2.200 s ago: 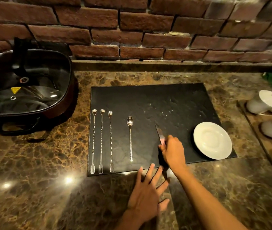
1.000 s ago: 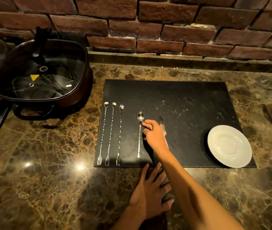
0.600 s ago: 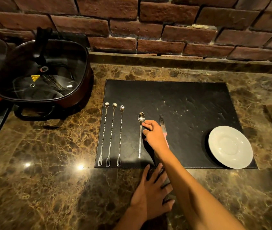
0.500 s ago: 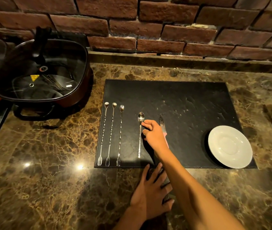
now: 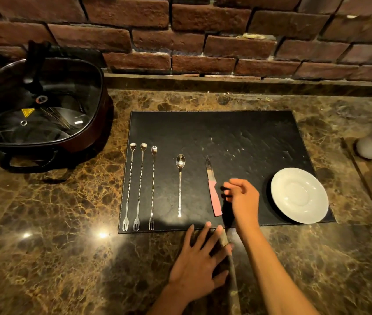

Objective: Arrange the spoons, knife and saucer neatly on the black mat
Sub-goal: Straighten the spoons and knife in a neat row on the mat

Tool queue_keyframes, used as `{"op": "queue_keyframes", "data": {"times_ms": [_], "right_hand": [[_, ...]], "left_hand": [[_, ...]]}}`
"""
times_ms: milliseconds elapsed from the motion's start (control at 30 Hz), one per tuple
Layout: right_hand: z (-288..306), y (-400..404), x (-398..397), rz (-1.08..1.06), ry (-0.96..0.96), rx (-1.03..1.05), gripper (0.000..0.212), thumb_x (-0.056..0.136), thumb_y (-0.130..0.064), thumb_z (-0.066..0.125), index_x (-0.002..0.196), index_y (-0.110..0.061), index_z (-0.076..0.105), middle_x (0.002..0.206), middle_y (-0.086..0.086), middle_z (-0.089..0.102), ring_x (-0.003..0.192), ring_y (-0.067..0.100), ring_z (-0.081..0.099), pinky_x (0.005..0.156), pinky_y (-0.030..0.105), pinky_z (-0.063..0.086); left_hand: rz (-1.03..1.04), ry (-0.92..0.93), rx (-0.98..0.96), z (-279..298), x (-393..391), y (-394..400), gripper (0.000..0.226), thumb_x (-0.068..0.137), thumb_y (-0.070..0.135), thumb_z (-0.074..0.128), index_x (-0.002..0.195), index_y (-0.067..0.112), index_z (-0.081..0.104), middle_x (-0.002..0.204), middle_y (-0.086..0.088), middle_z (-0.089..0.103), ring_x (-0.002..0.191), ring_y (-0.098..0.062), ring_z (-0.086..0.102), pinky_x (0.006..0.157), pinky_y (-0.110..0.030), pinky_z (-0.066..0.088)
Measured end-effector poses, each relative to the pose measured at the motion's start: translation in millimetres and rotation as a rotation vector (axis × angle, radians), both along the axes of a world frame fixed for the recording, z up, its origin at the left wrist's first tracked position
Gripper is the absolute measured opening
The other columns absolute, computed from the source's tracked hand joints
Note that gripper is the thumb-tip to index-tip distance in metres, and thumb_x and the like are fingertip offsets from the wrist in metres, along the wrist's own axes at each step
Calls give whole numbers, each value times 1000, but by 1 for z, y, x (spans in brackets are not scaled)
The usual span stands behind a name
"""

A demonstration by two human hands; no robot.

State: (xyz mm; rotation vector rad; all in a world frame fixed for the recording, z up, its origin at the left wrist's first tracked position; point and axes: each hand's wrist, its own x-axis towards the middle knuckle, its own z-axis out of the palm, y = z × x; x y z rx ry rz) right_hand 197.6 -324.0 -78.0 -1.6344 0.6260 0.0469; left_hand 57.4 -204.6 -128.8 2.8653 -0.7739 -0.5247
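head view: right hand [image 5: 243, 199] has shifted right off the teaspoon [image 5: 180, 184], now between knife [image 5: 212, 189] and saucer [image 5: 299, 195], fingers loosely curled, holding nothing. knife lies apart, pink handle toward the black mat [image 5: 214, 142]'s near edge. three long bar spoons [image 5: 140, 186] lie parallel at mat's left. saucer sits at near right corner. left hand [image 5: 199, 262] flat, fingers spread, on marble counter [image 5: 51, 258]. lidded pan [image 5: 37, 105] far left.

No words, brands or numbers can be read. The only sign is a yellow warning triangle [image 5: 28, 112] on the glass lid [image 5: 41, 110] of the pot at the left; the symbol inside it is too small to tell.
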Motion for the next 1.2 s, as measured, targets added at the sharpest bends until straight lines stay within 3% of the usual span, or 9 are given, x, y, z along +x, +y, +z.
{"op": "queue_keyframes", "data": {"times_ms": [133, 200, 533, 900, 1033, 1200], "right_hand": [[-15, -20, -21, 86, 138, -117, 30, 88, 7, 40, 89, -7, 66, 94, 20, 74, 75, 21, 66, 84, 44, 57], [-19, -21, -25, 140, 155, -137, 29, 88, 7, 41, 94, -2, 68, 92, 16, 75, 81, 22, 68, 92, 46, 55], [-18, -18, -32, 242, 137, -149, 28, 88, 6, 42, 96, -2, 68, 89, 10, 75, 88, 24, 70, 87, 37, 56], [-11, -17, -34, 246, 130, -169, 26, 88, 4, 45, 97, -3, 69, 92, 8, 76, 93, 23, 69, 94, 43, 54], [-4, -26, -40, 217, 112, -109, 25, 90, 5, 45, 98, -2, 67, 94, 11, 75, 87, 21, 67, 89, 38, 54], [22, -89, -48, 115, 27, -25, 22, 93, 10, 45, 92, -3, 63, 81, 13, 70, 61, 14, 63, 54, 16, 52]], "left_hand": [[-2, 28, 15, -2, 0, -2, 65, 84, 70, 49, 144, 45, 46, 163, -5, 37, 151, -33, 36, 113, -64, 22], [3, 22, 7, -2, -1, -4, 65, 82, 70, 51, 143, 45, 48, 163, -4, 38, 151, -32, 37, 114, -64, 22], [30, 0, -19, -3, -2, -4, 65, 85, 69, 50, 145, 46, 45, 163, -1, 38, 151, -31, 36, 116, -63, 18], [36, -68, -44, -7, -4, -4, 62, 86, 69, 48, 144, 46, 46, 164, -1, 36, 152, -31, 35, 116, -63, 19], [38, -83, -47, -9, -7, -2, 59, 88, 69, 47, 143, 46, 47, 166, -1, 33, 153, -30, 33, 116, -63, 19], [127, -104, -114, -2, -11, -24, 58, 84, 59, 58, 138, 37, 55, 157, -7, 47, 144, -32, 47, 113, -56, 29]]}}
